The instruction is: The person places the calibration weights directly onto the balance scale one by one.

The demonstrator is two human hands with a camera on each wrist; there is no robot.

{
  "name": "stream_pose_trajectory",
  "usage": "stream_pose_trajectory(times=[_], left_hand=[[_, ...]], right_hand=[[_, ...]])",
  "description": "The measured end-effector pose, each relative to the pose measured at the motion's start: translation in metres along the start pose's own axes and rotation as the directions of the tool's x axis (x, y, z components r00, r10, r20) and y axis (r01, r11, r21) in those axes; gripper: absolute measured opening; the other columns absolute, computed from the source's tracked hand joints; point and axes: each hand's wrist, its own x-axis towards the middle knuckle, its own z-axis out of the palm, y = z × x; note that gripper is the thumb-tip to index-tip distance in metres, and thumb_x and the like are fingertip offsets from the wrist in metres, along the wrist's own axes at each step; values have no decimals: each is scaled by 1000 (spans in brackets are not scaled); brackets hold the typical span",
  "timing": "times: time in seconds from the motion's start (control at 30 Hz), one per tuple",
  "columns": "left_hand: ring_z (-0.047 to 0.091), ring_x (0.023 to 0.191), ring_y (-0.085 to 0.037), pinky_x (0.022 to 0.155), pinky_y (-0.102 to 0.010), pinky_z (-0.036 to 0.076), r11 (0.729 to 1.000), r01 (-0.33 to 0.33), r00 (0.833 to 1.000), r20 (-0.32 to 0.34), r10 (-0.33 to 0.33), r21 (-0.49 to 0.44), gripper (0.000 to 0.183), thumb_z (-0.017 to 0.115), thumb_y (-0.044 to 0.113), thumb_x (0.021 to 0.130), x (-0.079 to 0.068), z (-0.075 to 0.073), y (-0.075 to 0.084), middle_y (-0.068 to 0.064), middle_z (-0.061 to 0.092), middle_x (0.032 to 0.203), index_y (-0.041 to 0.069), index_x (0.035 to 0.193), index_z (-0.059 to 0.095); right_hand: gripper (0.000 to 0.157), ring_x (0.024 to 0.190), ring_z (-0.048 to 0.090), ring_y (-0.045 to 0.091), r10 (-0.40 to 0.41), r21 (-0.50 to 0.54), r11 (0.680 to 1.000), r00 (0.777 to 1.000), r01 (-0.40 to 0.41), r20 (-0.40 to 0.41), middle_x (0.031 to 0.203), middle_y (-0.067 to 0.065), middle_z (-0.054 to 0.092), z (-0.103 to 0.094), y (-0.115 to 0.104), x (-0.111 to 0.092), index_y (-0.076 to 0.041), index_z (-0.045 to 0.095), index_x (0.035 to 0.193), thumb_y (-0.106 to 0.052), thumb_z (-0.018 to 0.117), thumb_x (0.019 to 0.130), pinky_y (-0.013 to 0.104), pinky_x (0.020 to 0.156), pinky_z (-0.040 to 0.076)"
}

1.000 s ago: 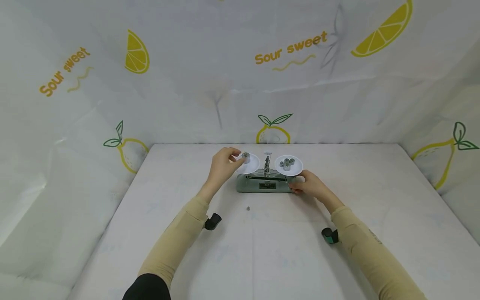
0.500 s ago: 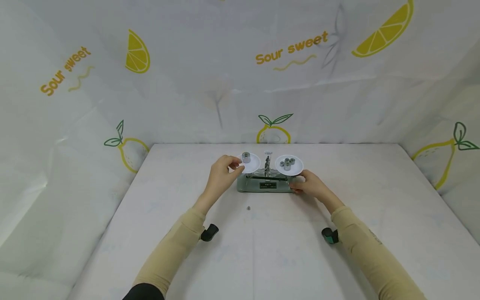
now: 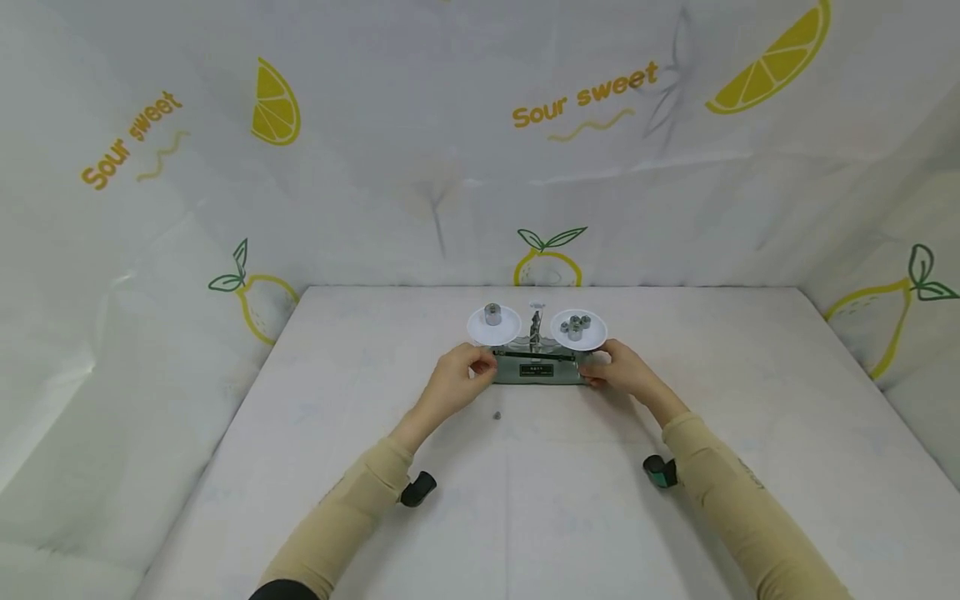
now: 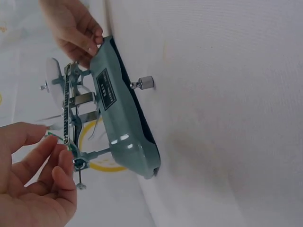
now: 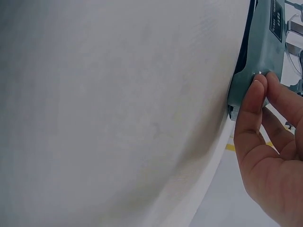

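A green balance scale [image 3: 536,372] with two white pans stands at the back of the table. One large metal weight [image 3: 492,315] sits on its left pan [image 3: 480,335]. Several metal weights [image 3: 575,330] are grouped on the right pan [image 3: 599,335]. Just below the left pan is my left hand [image 3: 456,382]; in the left wrist view its bent fingers [image 4: 35,163] are by the end of the graduated beam [image 4: 66,101], with a gap showing between the fingertips. My right hand [image 3: 628,375] grips the right end of the base, thumb in front in the right wrist view.
A small knobbed weight [image 3: 497,416] stands on the white table [image 3: 570,500] in front of the scale. White cloth [image 3: 412,208] with lemon prints rises behind the table and at both sides. Wrist cameras [image 3: 660,472] hang under both forearms.
My left hand has left the large weight on the left pan and moved down toward me, to the front of the scale below that pan. My right hand has stayed in place.
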Motion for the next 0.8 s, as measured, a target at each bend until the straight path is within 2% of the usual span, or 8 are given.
stream_pose_trajectory(times=[0.13,0.37,0.5,0.6,0.8], left_hand=[[60,83,-16,71,-21,48,1000,24,990,142,-27,20,16,63,9,82,-2,6,-5,-8,67,92,1,95,68],[60,82,-16,71,-22,49,995,88,953,286,-100,55,18,64,6,79,-5,17,-13,-9,67,92,2,96,67],[57,81,-14,72,-23,48,989,140,933,327,-148,47,21,66,3,76,-7,22,-17,-7,65,89,2,97,65],[56,81,-14,73,-24,48,988,148,928,338,-155,46,22,68,3,75,-8,25,-20,-6,65,87,3,96,64],[55,77,-11,71,-21,47,989,137,926,346,-149,60,16,68,5,77,-11,30,-22,-5,64,85,5,92,65]], right_hand=[[57,78,61,14,-5,7,1000,1000,5,1,127,28,49,0,-2,0,7,39,134,-19,62,88,46,94,43],[56,77,61,12,-1,34,999,1000,1,5,128,28,48,0,-1,0,7,40,134,-18,62,89,43,93,44],[56,77,61,11,1,40,999,1000,-1,8,129,28,48,1,-1,0,7,40,133,-18,62,89,38,89,47],[56,77,61,11,5,41,999,1000,-5,8,129,28,48,1,-1,0,7,40,133,-18,63,88,36,87,48],[58,79,60,14,18,24,1000,1000,-18,1,128,27,48,0,-2,0,7,39,133,-19,63,88,47,97,40]])
